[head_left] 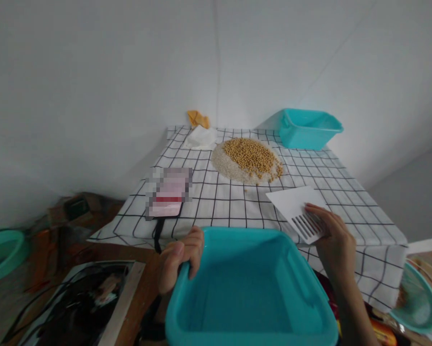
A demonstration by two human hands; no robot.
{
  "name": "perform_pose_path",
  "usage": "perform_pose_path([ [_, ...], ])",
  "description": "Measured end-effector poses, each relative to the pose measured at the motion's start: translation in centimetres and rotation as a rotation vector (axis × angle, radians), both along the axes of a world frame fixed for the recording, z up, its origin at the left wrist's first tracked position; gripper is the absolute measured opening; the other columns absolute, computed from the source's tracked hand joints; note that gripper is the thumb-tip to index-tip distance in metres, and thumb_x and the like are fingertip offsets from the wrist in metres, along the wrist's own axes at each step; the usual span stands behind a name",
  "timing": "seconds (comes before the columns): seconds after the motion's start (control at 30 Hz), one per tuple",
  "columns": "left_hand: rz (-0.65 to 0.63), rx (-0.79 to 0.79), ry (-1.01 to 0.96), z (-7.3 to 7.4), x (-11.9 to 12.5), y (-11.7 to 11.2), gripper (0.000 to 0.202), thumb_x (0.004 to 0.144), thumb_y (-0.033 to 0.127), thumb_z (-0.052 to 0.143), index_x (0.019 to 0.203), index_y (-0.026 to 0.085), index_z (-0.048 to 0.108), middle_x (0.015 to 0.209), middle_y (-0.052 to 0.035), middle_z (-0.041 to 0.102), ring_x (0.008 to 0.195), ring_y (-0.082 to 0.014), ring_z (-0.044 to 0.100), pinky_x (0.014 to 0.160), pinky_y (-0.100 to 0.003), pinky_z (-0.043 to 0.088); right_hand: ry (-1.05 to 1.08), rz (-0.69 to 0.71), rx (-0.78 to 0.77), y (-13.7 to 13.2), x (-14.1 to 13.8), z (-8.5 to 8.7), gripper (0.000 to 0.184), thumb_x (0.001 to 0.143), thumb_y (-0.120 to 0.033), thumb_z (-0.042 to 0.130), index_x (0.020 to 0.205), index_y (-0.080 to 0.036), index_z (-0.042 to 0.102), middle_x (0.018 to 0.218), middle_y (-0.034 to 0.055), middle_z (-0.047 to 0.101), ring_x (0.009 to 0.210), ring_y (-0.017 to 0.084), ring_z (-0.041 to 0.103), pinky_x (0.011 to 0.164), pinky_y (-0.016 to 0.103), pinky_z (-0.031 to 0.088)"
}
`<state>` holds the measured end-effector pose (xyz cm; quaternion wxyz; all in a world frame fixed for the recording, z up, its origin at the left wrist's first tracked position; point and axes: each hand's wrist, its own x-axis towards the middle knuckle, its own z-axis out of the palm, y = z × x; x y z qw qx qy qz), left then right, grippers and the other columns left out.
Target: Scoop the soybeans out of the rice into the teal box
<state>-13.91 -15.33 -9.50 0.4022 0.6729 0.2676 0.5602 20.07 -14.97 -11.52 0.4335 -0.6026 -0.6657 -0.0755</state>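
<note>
While the left hand (183,259) curls its fingers over the tub (237,283) rim by the cloth (230,206), the right hand (336,235) holds the scraper (297,199) in nearly closed fingers, near beans (252,154) on what may be rice (225,163).

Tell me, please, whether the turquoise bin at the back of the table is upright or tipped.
Upright: the turquoise bin rests base down on the checked cloth, its opening facing up.

Held tub (237,294) partly below frame
</note>
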Motion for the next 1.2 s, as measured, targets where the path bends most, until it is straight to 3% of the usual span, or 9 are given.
perform_pose_path([
  [0.17,0.017,-0.044,-0.017,0.3,0.2,0.1,0.069,0.108,0.037,0.027,0.043,0.021,0.045,0.040,-0.0002,0.046,0.045,-0.0181,0.043,0.072,-0.042,0.038,-0.022,-0.062,0.015,0.0,1.5,2.5,0.042,0.080,-0.009,0.053,0.112,-0.026,0.074,0.112,0.0055,0.078,0.098,0.028,0.074,0.077,0.039,0.056],
  [0.3,-0.018,-0.082,-0.007,0.3,-0.2,0.3,0.069,0.108,0.039,0.026,0.044,0.022,0.045,0.042,-0.0003,0.047,0.046,-0.0181,0.044,0.076,-0.043,0.040,-0.060,-0.060,0.038,0.7,1.8,5.2,0.027,0.090,-0.022,0.060,0.112,-0.029,0.073,0.109,0.0028,0.079,0.105,0.030,0.073,0.086,0.042,0.055],
  [0.5,-0.109,-0.136,0.032,-0.3,-1.2,1.1,0.068,0.108,0.041,0.024,0.047,0.023,0.049,0.044,-0.0018,0.050,0.049,-0.0201,0.045,0.078,-0.044,0.041,-0.119,-0.038,0.086,2.9,0.7,8.1,0.021,0.094,-0.036,0.065,0.112,-0.028,0.068,0.101,0.0056,0.075,0.089,0.029,0.072,0.080,0.042,0.051],
  [0.7,-0.159,-0.219,-0.075,0.5,-0.7,1.3,0.069,0.109,0.041,0.022,0.049,0.023,0.051,0.044,-0.0005,0.046,0.049,-0.0192,0.041,0.074,-0.041,0.040,-0.227,-0.005,0.098,4.7,-0.8,9.0,0.023,0.095,-0.032,0.062,0.117,-0.026,0.061,0.103,0.0073,0.073,0.092,0.031,0.067,0.097,0.051,0.038],
  [0.8,-0.135,-0.212,-0.132,1.6,0.6,1.3,0.070,0.109,0.045,0.022,0.048,0.024,0.049,0.041,0.0008,0.041,0.047,-0.0187,0.037,0.073,-0.042,0.040,-0.284,0.002,0.094,4.7,-1.1,9.3,0.017,0.096,-0.028,0.059,0.113,-0.026,0.061,0.105,0.0070,0.072,0.095,0.030,0.067,0.099,0.052,0.033],
  [0.9,-0.160,-0.260,-0.124,2.0,2.3,1.6,0.070,0.106,0.052,0.030,0.045,0.024,0.050,0.041,-0.0011,0.045,0.050,-0.0198,0.040,0.075,-0.044,0.039,-0.331,-0.009,0.097,4.5,-0.7,9.3,0.018,0.097,-0.023,0.055,0.112,-0.027,0.063,0.105,0.0065,0.072,0.098,0.030,0.067,0.101,0.052,0.030],
  [1.07,-0.030,-0.370,-0.196,0.8,4.9,1.5,0.065,0.108,0.043,0.023,0.049,0.026,0.045,0.047,0.0002,0.039,0.053,-0.0209,0.040,0.066,-0.042,0.036,-0.369,-0.026,0.133,4.5,1.5,8.4,0.020,0.099,-0.020,0.053,0.108,-0.028,0.069,0.098,0.0041,0.072,0.093,0.027,0.066,0.103,0.053,0.028],
  [1.2,0.018,-0.421,-0.223,0.3,5.3,0.8,0.066,0.108,0.044,0.022,0.047,0.027,0.041,0.048,0.0002,0.036,0.053,-0.0209,0.038,0.061,-0.041,0.032,-0.359,-0.009,0.122,4.8,2.9,7.3,0.021,0.101,-0.024,0.052,0.108,-0.029,0.072,0.099,0.0037,0.073,0.090,0.026,0.066,0.104,0.055,0.029],
])
